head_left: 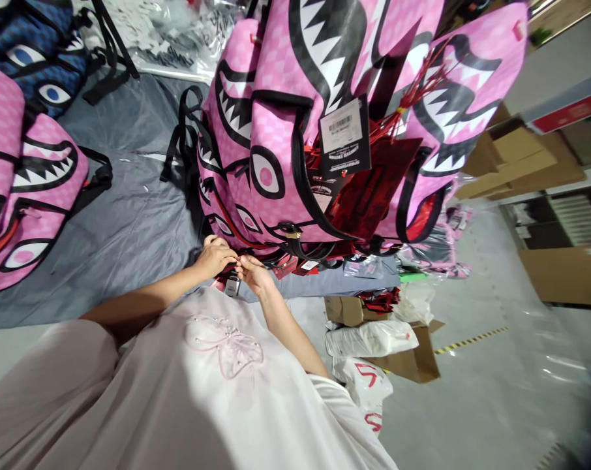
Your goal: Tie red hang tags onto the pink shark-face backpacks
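Observation:
A pile of pink backpacks (286, 130) printed with shark mouths and eyes fills the middle, with black-and-white hang tags (343, 134) and red tags dangling from them. My left hand (214, 256) and my right hand (254, 273) meet at the pile's lower edge. Both have their fingers pinched together on a small tag (232, 285) that hangs between them, beside a black strap of the lowest backpack. My forearms reach out over my pale pink top.
More pink backpacks (26, 189) and a blue one (36, 59) lie on the grey sheet (129, 222) at left. Cardboard boxes (347, 309), white plastic bags (374, 339) and clear wrap sit on the floor at right, near a yellow-black floor tape (471, 340).

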The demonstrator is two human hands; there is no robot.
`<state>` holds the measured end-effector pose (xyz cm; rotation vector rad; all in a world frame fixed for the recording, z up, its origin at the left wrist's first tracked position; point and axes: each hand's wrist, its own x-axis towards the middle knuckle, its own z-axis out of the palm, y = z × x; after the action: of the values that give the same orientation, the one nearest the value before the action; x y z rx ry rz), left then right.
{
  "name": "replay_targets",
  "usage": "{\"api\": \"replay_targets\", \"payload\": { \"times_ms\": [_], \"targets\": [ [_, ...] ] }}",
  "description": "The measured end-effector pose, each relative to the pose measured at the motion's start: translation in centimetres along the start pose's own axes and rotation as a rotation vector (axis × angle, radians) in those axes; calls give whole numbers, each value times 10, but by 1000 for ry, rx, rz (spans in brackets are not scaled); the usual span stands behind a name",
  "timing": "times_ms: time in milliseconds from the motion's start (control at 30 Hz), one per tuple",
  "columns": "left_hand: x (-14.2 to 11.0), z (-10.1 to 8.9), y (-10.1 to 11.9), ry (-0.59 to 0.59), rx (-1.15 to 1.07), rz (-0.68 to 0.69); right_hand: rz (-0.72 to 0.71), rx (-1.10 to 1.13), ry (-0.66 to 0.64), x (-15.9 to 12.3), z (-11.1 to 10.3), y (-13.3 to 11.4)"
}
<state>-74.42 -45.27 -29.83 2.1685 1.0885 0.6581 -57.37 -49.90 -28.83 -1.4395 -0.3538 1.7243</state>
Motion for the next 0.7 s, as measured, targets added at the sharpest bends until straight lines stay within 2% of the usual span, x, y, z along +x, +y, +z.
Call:
{"api": "replay_targets", "payload": {
  "times_ms": [133,200,433,700],
  "targets": [
    [-2,3,5,-24,22,-82,-220,-32,221,7,10,14],
    [-1,4,9,-40,50,-135,-288,-41,280,10,15,20],
    [2,2,15,-112,88,-173,-302,-8,322,17,20,28],
    [3,3,19,-146,76,-234,-363,-164,325,15,20,30]
  ]
}}
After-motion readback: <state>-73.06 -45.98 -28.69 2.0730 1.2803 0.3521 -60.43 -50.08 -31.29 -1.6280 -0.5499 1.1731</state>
